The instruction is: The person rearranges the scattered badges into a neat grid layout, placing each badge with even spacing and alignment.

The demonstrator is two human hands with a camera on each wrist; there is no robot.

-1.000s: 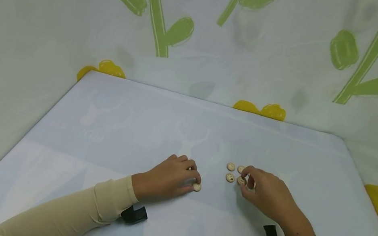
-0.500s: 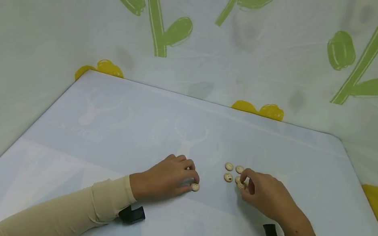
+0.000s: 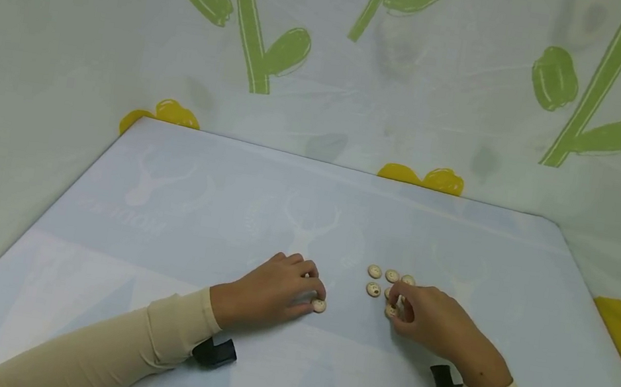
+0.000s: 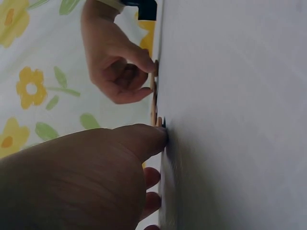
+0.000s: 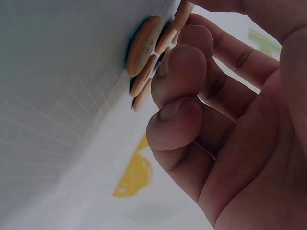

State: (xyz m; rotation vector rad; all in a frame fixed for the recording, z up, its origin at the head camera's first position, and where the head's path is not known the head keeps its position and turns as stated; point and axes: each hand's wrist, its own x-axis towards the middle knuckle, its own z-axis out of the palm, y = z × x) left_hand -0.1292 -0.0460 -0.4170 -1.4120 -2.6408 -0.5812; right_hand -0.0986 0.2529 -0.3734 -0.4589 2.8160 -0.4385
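Observation:
In the head view, my left hand (image 3: 272,288) rests low over the table at centre, thumb and index finger pinching a small round wooden button (image 3: 319,306). My right hand (image 3: 436,322) pinches another wooden button (image 3: 391,311) by its edge, at the near side of a small group. Among that group are a button (image 3: 374,271) at the back left and one with a dark mark (image 3: 373,289) in front of it. Right-hand fingers partly cover others. In the right wrist view, the held button (image 5: 183,14) stands tilted near the fingertips, beside several flat-lying buttons (image 5: 144,45).
The table (image 3: 213,199) has a pale blue-white cover with faint deer prints. Behind it hangs a pale cloth (image 3: 329,69) with green leaves and yellow flowers. Black wrist straps (image 3: 214,353) show under both beige sleeves.
My right hand has drawn its button slightly toward me, away from the group's second row. A back-row button at the right has come into view. The left hand stays still.

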